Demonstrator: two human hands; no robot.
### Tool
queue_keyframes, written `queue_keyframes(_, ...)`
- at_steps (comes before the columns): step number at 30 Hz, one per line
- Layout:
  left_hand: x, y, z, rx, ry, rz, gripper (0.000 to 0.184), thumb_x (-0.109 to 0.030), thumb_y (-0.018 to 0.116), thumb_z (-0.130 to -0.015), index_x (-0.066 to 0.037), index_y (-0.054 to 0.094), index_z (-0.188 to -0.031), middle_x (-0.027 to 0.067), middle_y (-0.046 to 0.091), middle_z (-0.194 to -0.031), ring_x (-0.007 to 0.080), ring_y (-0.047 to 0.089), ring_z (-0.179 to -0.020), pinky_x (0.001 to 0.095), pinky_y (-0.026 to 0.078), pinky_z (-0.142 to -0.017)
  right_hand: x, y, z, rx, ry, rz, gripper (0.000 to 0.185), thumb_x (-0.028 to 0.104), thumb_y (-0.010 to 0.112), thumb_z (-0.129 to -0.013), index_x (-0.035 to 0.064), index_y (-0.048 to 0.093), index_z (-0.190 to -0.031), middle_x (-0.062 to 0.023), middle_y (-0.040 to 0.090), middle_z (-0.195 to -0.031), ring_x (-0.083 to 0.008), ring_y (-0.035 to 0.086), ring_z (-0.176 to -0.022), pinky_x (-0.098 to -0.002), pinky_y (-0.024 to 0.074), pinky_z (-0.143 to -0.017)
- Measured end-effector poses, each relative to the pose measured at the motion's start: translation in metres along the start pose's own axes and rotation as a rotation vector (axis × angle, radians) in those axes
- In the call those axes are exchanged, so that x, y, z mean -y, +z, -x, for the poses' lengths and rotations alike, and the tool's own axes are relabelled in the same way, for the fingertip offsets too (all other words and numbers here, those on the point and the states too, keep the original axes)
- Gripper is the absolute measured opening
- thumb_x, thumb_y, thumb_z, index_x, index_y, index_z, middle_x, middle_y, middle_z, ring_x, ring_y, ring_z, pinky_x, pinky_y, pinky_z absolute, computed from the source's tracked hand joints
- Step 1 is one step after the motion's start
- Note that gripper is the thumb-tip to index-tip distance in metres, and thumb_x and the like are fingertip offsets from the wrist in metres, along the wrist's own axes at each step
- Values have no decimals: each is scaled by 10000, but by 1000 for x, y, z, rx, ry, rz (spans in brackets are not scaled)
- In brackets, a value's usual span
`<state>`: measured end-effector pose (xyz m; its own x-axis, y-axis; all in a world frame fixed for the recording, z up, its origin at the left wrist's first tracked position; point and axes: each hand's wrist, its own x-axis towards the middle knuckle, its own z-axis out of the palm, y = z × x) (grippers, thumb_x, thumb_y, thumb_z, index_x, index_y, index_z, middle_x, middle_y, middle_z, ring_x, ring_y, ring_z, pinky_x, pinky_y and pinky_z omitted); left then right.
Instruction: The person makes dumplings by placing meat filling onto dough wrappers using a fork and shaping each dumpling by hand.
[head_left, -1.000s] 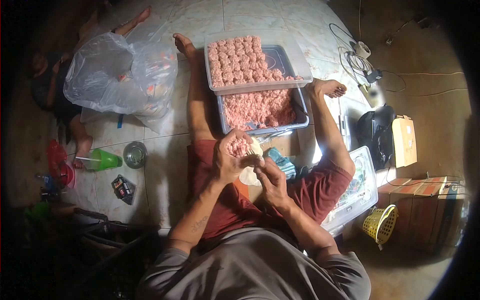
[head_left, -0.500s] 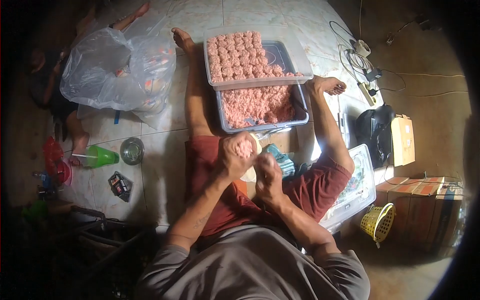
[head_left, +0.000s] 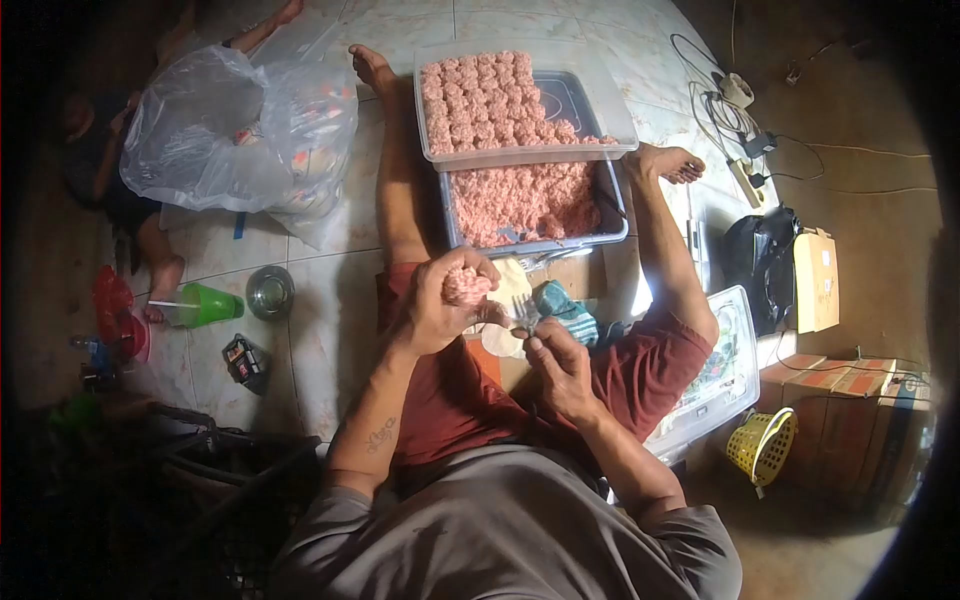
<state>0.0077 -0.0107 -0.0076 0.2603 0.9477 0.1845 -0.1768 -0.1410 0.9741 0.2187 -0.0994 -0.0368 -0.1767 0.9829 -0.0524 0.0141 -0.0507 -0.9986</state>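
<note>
A lump of pink minced meat (head_left: 466, 287) sits in my left hand (head_left: 432, 312), with the fingers curled around it. In my right hand (head_left: 563, 368) is a metal fork (head_left: 524, 311), its tines pointing up and toward the left hand. Beyond my hands, a lower plastic tub (head_left: 618, 230) holds loose minced meat (head_left: 525, 203). Across its far part rests a clear plastic container (head_left: 615, 100) with rows of shaped meat balls (head_left: 478, 100). Part of its right side shows bare bottom.
A large clear plastic bag (head_left: 200, 140) and a green cup (head_left: 212, 304) lie to the left, near another person's foot (head_left: 165, 275). To the right are cables with a power strip (head_left: 745, 185), a yellow basket (head_left: 762, 445) and cardboard boxes (head_left: 830, 430). A teal cloth (head_left: 565, 312) lies between my legs.
My hands have moved apart: the left a little to the left with the meat, the right slightly right. The fork now shows clearly in the right hand. The whole view has shifted slightly.
</note>
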Motion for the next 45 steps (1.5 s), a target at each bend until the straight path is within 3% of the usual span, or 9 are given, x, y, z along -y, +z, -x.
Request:
queue_keyframes(5, 17, 26, 6, -9, 216, -546, 396, -296, 927, -739, -63, 621, -833, 30, 600, -720, 156, 602, -668, 300, 489, -640, -29, 27, -25, -238, -679, 270, 251, -139, 604, -897, 6, 683, -1086, -138, 579, -881, -278, 582, -747, -358, 470, -634)
queue_keyframes(8, 7, 16, 2, -107, 34, -368, 586, -318, 991, -613, -56, 610, -973, 71, 653, -844, 175, 640, -773, 336, 530, -704, 23, 1, -14, -100, -185, 559, 275, -120, 608, -895, 21, 698, -1113, -159, 614, -915, -309, 625, -784, -382, 504, -663)
queue_keyframes(14, 7, 0, -10, 296, 121, -468, 375, -241, 896, -777, -40, 622, -937, 117, 653, -790, 234, 654, -715, 360, 514, -668, 66, -39, -27, 15, -390, 681, 232, -80, 627, -886, 13, 688, -1090, -164, 617, -913, -344, 639, -785, -387, 524, -691)
queue_keyframes(20, 2, -2, -6, 142, -64, -503, 361, -245, 886, -784, -25, 625, -901, 144, 654, -769, 268, 664, -686, 383, 506, -635, 94, -48, -27, -128, -158, 413, 196, -78, 581, -947, -22, 653, -1121, -161, 663, -945, -237, 665, -848, -335, 512, -713)
queue_keyframes(25, 13, 16, -13, -7, 61, -471, 495, -192, 945, -692, -10, 689, -1074, 95, 699, -848, 205, 683, -759, 331, 555, -709, 84, -32, -36, 56, -297, 713, 140, -52, 582, -962, -15, 624, -1091, -162, 628, -882, -267, 636, -784, -372, 499, -696)
queue_keyframes(27, 13, -8, -3, 92, -48, -44, 475, -149, 942, -693, -11, 677, -1062, 48, 729, -912, 136, 681, -849, 305, 558, -778, 91, -38, -19, -160, -83, 414, 124, -41, 595, -950, -18, 622, -1069, -170, 632, -889, -292, 630, -772, -387, 494, -694)
queue_keyframes(30, 25, -5, 2, 76, -163, 30, 449, -175, 941, -713, -9, 661, -1023, 59, 724, -906, 136, 683, -864, 298, 550, -797, 101, -34, -23, -123, 3, 512, 119, -45, 611, -934, -27, 634, -1049, -184, 644, -915, -310, 637, -775, -375, 505, -705)
queue_keyframes(32, 14, 5, -7, 145, -8, -428, 453, -240, 933, -742, -15, 638, -1001, 82, 713, -882, 185, 704, -849, 321, 552, -777, 98, -32, -25, -15, -77, 611, 135, -46, 610, -935, -32, 652, -1062, -208, 653, -949, -350, 668, -824, -383, 521, -725)
queue_keyframes(45, 23, 17, -5, -33, 226, -845, 425, -357, 884, -790, -38, 610, -855, 144, 635, -744, 296, 650, -667, 374, 512, -625, 96, -14, -23, -23, -154, 669, 166, -33, 621, -931, -14, 678, -1085, -188, 644, -944, -359, 666, -841, -386, 516, -715)
